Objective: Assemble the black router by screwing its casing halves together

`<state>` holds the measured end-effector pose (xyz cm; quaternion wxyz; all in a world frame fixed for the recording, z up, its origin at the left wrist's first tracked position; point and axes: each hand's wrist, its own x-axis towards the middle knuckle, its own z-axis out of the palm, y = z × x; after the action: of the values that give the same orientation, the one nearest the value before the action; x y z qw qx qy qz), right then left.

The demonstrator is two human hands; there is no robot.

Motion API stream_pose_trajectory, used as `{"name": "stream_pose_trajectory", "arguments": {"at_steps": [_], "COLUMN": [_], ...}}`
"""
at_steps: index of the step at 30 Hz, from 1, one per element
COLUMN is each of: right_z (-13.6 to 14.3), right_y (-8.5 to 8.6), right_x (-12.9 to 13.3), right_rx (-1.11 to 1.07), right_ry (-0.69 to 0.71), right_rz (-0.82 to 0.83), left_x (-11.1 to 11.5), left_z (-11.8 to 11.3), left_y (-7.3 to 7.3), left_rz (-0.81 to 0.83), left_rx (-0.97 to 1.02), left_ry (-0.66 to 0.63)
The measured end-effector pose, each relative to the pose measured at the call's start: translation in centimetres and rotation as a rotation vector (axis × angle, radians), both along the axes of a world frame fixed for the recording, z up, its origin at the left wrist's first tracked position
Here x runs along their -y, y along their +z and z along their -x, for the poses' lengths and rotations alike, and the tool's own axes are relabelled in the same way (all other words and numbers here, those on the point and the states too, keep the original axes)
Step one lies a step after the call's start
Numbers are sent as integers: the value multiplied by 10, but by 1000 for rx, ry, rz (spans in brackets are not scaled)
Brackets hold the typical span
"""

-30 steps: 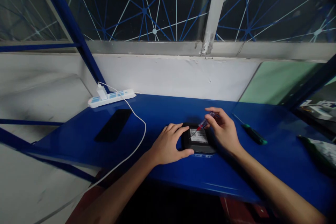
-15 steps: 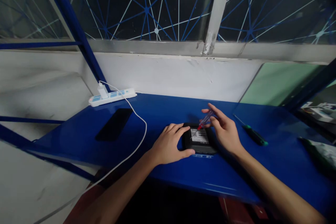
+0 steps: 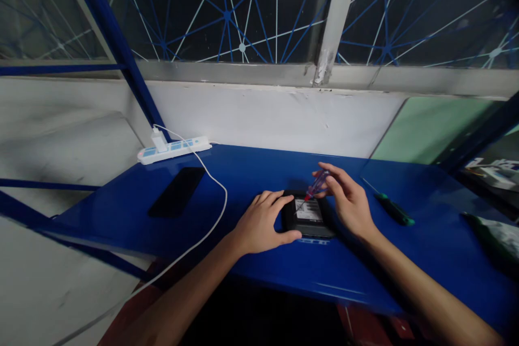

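Note:
A black rectangular device [image 3: 314, 228] with a white label lies on the blue table. My left hand [image 3: 263, 223] rests against its left side, with the fingers at the upper edge and the thumb at the lower corner; the fingers are spread. In my right hand [image 3: 349, 203] is a screwdriver [image 3: 317, 185] with a clear purplish handle and a red collar, held between thumb and fingers. Its thin shaft slants down to the left, and the tip is at the left part of the device, near the label's edge.
A green-handled screwdriver [image 3: 393, 208] lies right of my right hand. On the left are a black phone-like slab [image 3: 177, 192], a white power strip [image 3: 174, 150] and a white cable [image 3: 213, 224]. A dark green and whitish item [image 3: 497, 238] sits far right.
The fingers of my right hand have shifted around the screwdriver handle, which looks slightly turned. My left hand and the device have stayed in place.

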<state>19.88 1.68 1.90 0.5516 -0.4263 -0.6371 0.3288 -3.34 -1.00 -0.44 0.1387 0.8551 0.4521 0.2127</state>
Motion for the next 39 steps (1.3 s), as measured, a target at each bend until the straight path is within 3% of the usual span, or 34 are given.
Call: {"name": "stream_pose_trajectory", "arguments": {"at_steps": [15, 27, 39], "right_z": [2, 0, 1], "right_y": [2, -4, -2], "right_x": [3, 0, 0], "right_rx": [66, -7, 102], "right_ry": [-32, 41, -32], "right_rz": [-43, 19, -28], "left_x": [1, -1, 0], "left_z": [-1, 0, -1], "left_y": [2, 0, 0], "left_rz": [-1, -1, 9], "left_rx": [-13, -13, -9], "left_ry": [6, 2, 5]}}
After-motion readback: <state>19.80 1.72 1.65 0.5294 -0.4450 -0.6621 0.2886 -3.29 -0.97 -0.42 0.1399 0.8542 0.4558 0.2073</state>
